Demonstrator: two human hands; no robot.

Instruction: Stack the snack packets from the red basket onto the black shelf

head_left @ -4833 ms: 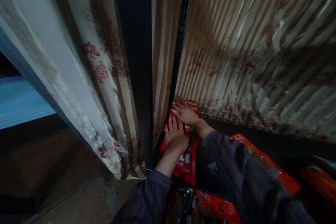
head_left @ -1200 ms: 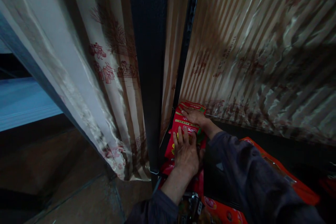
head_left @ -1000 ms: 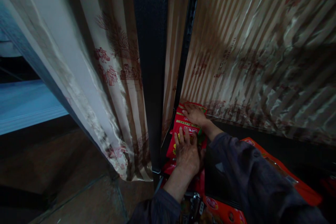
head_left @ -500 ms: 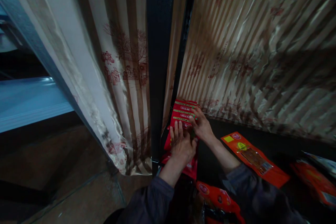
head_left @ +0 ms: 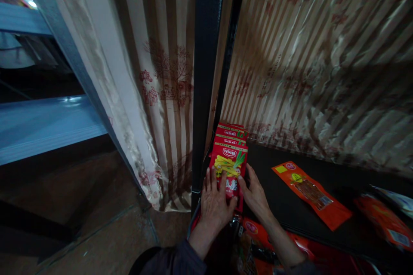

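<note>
Several red snack packets (head_left: 230, 153) with yellow sticks pictured on the front lie overlapped in a row at the shelf's left end, beside a dark post. Spread over the lower left part of the nearest packet is my left hand (head_left: 217, 197), its fingers apart. My right hand (head_left: 256, 193) rests along that packet's right edge, thumb on the front and fingers extended at the side. Neither hand is closed around a packet.
An orange packet (head_left: 312, 193) lies on the black shelf (head_left: 271, 167). More orange packets (head_left: 383, 219) are at the right, others below my hands. A patterned curtain (head_left: 316, 60) hangs behind. The dark post (head_left: 206, 73) stands left, with blue shelving (head_left: 48, 124) beyond.
Both hands have moved down the row of red packets toward me, uncovering the nearest packet's front. The view has shifted slightly left.
</note>
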